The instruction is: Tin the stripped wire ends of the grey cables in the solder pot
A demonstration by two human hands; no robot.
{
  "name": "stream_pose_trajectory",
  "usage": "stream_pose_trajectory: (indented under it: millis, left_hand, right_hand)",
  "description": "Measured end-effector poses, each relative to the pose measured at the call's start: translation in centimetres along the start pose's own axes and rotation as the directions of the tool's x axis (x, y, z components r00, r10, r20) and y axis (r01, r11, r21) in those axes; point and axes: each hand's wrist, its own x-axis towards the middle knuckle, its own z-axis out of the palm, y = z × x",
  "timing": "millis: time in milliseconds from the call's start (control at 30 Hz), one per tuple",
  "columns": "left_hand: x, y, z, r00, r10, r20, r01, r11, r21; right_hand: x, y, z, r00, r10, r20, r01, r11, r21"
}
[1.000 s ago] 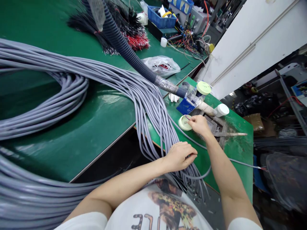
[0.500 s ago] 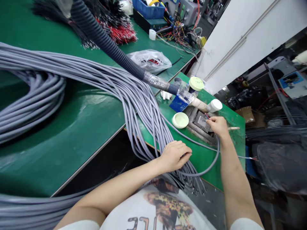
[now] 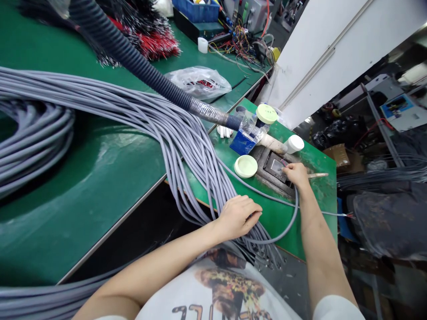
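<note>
My right hand [image 3: 296,174] is pinched round the end of a grey cable [image 3: 295,213], whose thin wires lie over the small metal plate [image 3: 276,165] of a dark square fixture. The cable loops down from this hand toward the bundle. My left hand [image 3: 239,215] rests on the thick bundle of grey cables [image 3: 187,129], its fingers curled; what lies under them, if anything, is hidden. Left of the fixture sits an open pale-green round tub [image 3: 246,166]. A duct nozzle [image 3: 271,143] ends just behind the plate.
A ribbed hose [image 3: 133,53] crosses above the green table [image 3: 133,178]. Behind the fixture stand a white cup [image 3: 295,144], a pale-green lid [image 3: 267,114] and a blue box [image 3: 242,142]. A plastic bag [image 3: 200,82] and a blue bin [image 3: 196,10] lie farther back.
The whole view has shifted slightly, with the scene now a little farther left. Both hands keep nearly the same places relative to the cables and the fixture.
</note>
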Motion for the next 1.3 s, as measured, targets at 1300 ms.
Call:
stream_pose_trajectory:
  millis: [1300]
  left_hand:
    - [3.3, 3.5, 1.3, 0.763, -0.434, 0.478, 0.255, -0.478, -0.841]
  right_hand:
    - [-19.5, -9.1, -3.6, 0.889, -0.453, -0.06, 0.413, 0.741, 0.53]
